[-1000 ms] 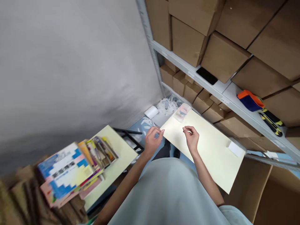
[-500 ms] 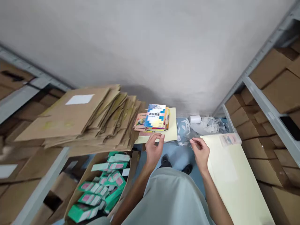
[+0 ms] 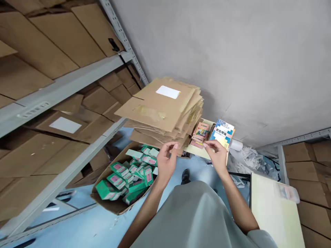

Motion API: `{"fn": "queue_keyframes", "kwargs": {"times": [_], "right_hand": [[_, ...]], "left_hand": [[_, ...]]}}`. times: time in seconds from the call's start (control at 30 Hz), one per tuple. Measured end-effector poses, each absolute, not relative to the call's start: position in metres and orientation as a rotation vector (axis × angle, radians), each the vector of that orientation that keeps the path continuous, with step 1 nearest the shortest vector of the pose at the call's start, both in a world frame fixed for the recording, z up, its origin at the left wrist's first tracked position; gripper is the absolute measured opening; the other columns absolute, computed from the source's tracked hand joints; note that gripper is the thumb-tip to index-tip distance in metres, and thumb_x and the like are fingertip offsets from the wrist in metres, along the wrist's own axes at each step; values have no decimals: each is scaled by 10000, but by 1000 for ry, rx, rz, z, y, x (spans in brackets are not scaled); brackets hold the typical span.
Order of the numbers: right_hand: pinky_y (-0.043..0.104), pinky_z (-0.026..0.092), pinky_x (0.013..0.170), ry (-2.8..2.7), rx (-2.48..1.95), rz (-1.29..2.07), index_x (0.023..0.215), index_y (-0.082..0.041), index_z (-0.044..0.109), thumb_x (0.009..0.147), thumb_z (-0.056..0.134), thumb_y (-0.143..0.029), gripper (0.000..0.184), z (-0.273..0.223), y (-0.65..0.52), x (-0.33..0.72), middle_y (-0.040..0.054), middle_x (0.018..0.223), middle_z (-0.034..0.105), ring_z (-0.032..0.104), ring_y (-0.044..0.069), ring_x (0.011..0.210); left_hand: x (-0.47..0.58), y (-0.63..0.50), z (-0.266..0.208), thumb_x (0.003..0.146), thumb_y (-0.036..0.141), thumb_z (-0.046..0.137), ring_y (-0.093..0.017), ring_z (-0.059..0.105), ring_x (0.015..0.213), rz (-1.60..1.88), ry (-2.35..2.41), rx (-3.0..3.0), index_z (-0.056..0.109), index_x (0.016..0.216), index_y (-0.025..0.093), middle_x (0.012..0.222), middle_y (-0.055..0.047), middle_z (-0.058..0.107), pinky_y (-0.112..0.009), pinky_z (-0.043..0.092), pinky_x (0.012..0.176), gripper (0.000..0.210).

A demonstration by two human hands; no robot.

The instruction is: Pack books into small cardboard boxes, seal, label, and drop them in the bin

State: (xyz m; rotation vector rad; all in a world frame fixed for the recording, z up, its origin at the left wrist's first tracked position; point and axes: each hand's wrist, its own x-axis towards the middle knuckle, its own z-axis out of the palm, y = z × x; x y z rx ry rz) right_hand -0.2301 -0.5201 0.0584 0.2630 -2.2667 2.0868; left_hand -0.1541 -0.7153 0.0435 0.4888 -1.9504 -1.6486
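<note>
Against half a second ago, our view has swung left: the stack of flattened cardboard (image 3: 152, 103), then between 8 and 10 o'clock, now fills the centre, and the blue-and-white paperback (image 3: 221, 132) has gone from the middle to 3 o'clock. The pale-yellow tabletop (image 3: 269, 213) at 4 o'clock has slid further right, while the carton of green boxes (image 3: 130, 177) has come nearer the middle, at 7 o'clock.

Our left hand (image 3: 166, 162), at 6 o'clock, now overlaps the lower edge of the cardboard; our right hand (image 3: 217, 157), at 4 o'clock, has passed from beside that tabletop to in front of the paperback. Both keep the same loose curl, fingertips brought towards the thumbs; we see nothing between them, yet cannot tell whether something thin is pinched. Nor can we tell whether either touches what lies behind it.

Our right hand hides the paperback's lower-left corner. The cardboard covers whatever supports it, and its lower sheets run behind our left hand. The white roll (image 3: 236, 145) at 3 o'clock is partly covered by the paperback, and the contents of the translucent case (image 3: 287, 193) at 4 o'clock are blurred.
</note>
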Motion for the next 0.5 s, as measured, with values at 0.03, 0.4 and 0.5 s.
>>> {"fn": "queue_keyframes", "kwargs": {"times": [0.03,0.4,0.5], "right_hand": [[396,648,875,-2284,312,2090,913,-237,811,886,829,-498,263,60,-539,-234,76,959,807,763,243,918],[338,605,685,-2799,542,1910,916,-223,771,912,719,-729,508,50,-657,-272,70,847,822,774,239,735],[320,582,612,-2887,536,2009,770,-229,724,894,654,-830,618,44,-667,-277,66,746,799,753,227,650]], "left_hand": [[-154,-729,44,1033,497,650,-257,738,1033,-1672,-1933,504,725,1062,276,1049,-65,769,-405,590,978,236],[-157,-783,27,967,517,766,-288,757,1223,-2014,-1676,558,689,1302,231,1426,-138,729,-471,585,1129,447],[-157,-788,22,935,517,802,-296,759,1230,-2086,-1639,575,700,1288,234,1416,-141,736,-473,590,1127,464]]}}
